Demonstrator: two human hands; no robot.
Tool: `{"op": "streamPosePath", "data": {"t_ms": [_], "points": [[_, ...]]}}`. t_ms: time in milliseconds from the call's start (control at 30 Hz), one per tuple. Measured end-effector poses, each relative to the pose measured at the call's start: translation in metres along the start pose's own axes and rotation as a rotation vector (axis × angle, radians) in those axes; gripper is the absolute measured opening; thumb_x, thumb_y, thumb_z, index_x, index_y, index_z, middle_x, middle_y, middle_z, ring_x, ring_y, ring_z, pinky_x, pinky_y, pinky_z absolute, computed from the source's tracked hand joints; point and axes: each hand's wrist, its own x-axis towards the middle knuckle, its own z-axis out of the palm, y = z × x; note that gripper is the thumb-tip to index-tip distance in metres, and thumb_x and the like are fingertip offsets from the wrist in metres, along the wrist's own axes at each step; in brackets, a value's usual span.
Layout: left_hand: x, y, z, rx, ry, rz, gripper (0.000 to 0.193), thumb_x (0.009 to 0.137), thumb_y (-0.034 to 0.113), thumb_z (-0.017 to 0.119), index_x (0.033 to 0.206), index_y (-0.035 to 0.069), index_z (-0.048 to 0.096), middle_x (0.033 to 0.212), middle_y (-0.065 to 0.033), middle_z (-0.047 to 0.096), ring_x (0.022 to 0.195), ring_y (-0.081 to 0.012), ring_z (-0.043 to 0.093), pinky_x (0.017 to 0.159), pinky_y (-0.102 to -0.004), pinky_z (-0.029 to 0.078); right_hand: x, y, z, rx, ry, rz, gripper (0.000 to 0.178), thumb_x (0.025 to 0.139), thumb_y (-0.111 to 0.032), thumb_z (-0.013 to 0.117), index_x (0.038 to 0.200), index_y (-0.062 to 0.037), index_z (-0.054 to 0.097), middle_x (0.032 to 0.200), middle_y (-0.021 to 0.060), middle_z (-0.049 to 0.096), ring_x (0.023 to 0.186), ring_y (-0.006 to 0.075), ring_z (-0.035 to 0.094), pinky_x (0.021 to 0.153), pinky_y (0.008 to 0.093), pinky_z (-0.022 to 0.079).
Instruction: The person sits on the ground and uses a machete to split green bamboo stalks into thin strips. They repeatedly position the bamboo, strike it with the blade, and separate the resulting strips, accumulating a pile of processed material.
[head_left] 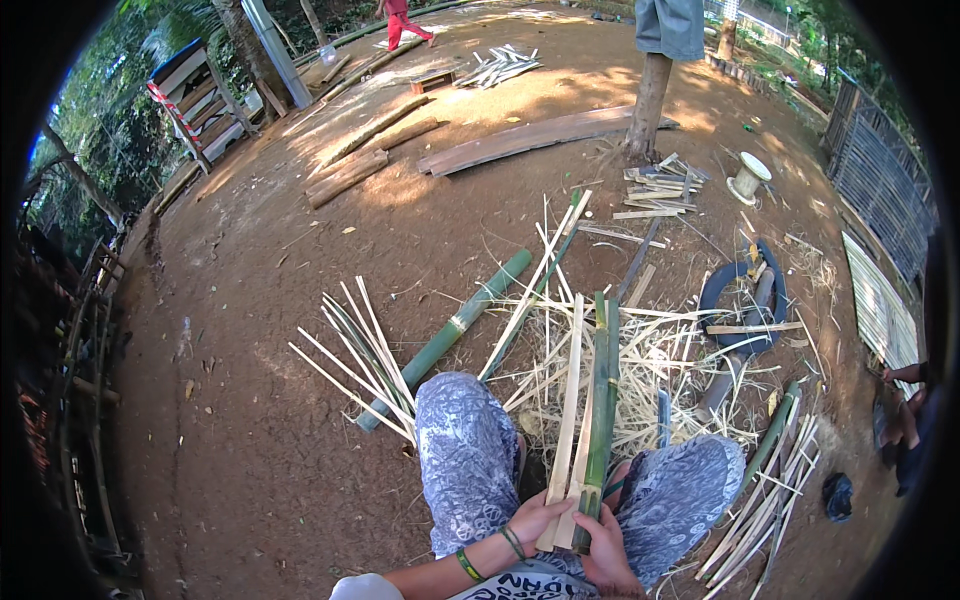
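Observation:
Between my knees, both hands grip split bamboo pieces that point away from me. My left hand (pixel 535 522) is closed around the near end of the pale bamboo strips (pixel 567 400). Right beside it, my right hand (pixel 603 548) is closed on a green-skinned bamboo strip (pixel 603 390), its thumb lying on top. The pieces touch one another near my hands, and their far ends part slightly. Beyond them spreads a heap of pale bamboo shavings (pixel 660 360). A whole green bamboo pole (pixel 480 305) lies to the left, next to a fan of thin strips (pixel 372 355).
More strips (pixel 770 505) lie at my right. A black tyre-like ring (pixel 712 290) and a spool (pixel 748 180) stand farther right. Logs (pixel 370 165), a long plank (pixel 540 142) and a tree trunk (pixel 648 110) are ahead. People appear at the far top (pixel 398 25) and right edge (pixel 905 410).

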Motion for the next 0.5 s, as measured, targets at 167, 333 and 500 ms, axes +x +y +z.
{"op": "streamPosePath", "data": {"t_ms": [167,333,500], "points": [[-0.004,0.002,0.003,-0.027,0.003,0.014,0.042,0.1,0.014,0.057,0.14,0.005,0.045,0.125,-0.0099,0.062,0.105,-0.0206,0.067,0.086,-0.0352,0.058,0.0,0.001,0.003,-0.034,0.016,-0.007,0.044,0.088,-0.003,0.066,0.128,-0.0012,0.048,0.112,0.01,0.063,0.101,0.0196,0.064,0.089,0.0357,0.052],[-0.009,0.004,0.005,-0.044,-0.024,0.02,0.043,0.099,0.013,0.058,0.14,0.006,0.045,0.124,-0.0093,0.062,0.106,-0.0203,0.067,0.086,-0.0354,0.058,-0.005,-0.004,0.007,-0.02,0.008,0.007,0.042,0.088,-0.004,0.067,0.125,-0.0017,0.047,0.111,0.0101,0.062,0.101,0.0193,0.063,0.089,0.0361,0.052],[-0.01,0.008,0.007,-0.011,-0.037,0.022,0.043,0.099,0.011,0.058,0.14,0.007,0.046,0.123,-0.0084,0.063,0.107,-0.0187,0.066,0.087,-0.0349,0.057,-0.005,-0.007,0.016,0.003,0.006,-0.056,0.04,0.088,-0.004,0.067,0.123,-0.0026,0.046,0.112,0.009,0.06,0.102,0.0181,0.062,0.089,0.0351,0.051]]}}
